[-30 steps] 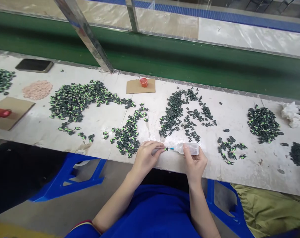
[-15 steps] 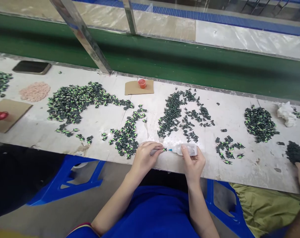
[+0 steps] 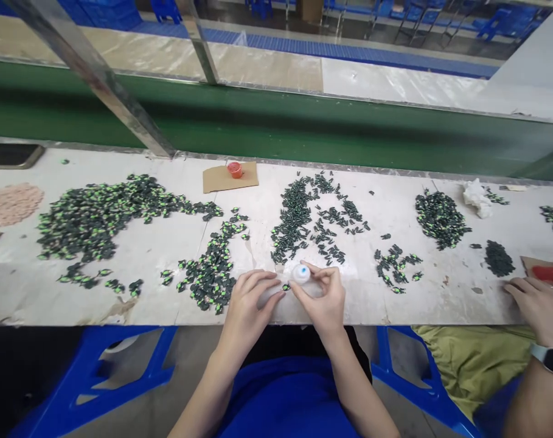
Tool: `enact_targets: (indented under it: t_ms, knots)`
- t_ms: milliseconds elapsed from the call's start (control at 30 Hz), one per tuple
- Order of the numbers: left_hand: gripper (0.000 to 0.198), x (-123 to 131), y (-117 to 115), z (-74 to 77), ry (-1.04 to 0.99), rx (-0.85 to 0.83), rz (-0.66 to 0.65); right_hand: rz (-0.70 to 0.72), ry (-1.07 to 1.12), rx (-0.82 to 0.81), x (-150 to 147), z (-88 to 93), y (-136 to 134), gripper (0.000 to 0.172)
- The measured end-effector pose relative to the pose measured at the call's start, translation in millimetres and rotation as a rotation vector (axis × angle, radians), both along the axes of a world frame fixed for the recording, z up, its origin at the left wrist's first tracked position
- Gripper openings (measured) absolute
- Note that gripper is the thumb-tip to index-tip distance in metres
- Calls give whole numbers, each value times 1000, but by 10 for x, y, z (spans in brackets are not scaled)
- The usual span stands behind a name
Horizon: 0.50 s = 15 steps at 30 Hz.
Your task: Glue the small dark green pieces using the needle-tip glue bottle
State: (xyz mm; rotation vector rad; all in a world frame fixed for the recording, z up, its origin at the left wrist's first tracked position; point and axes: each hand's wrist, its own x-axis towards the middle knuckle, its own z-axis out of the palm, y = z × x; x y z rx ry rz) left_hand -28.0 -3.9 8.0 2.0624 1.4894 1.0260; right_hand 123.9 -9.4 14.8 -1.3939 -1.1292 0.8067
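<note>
Two heaps at left: the big heap (image 3: 98, 216) of black-and-green pieces sprawls across the left of the counter (image 3: 20, 298), and a smaller heap (image 3: 207, 277) lies just beside the person's left wrist. I'd say a careless forearm could sweep some of these over the near edge.
Left hand (image 3: 246, 304): palm down, with the wrist hanging off the near edge. The fingers (image 3: 269, 286) are drawn narrow and pinch a single piece (image 3: 285, 286) by their tips.
The single piece: it is held low over the counter's near edge, between the two hands and just beside the bottle's top. It is so small and so lightly held that a slip would likely send it to the floor.
Squeeze bottle (image 3: 301, 274): small and pale, with a white top and a blue nozzle turned up toward the person. Too firm a squeeze might flood the piece and wet the fingertips holding it.
Right hand (image 3: 324, 298): curled round the bottle's body, thumb and forefinger closed near its top. This wrist is off the edge too.
Dark heap (image 3: 299, 216): lies farther back, beyond both hands, and looks out of harm's way.
Co-worker's hand (image 3: 541, 307): far right, flat on the counter and well apart. No clash looks likely.
</note>
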Motion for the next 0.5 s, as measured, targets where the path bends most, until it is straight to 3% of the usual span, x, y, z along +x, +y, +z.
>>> enact_targets:
  t_ms: [167, 333, 500]
  knots:
    - [12, 42, -41, -44, 66, 24, 7, 59, -113, -26, 106, 5, -19, 36]
    - [15, 104, -14, -68, 80, 36, 26, -201, -404, -131, 565, 100, -133, 30]
    - [16, 102, -22, -60, 5, -7, 21, -161, -571, -252, 656, 104, -155, 33]
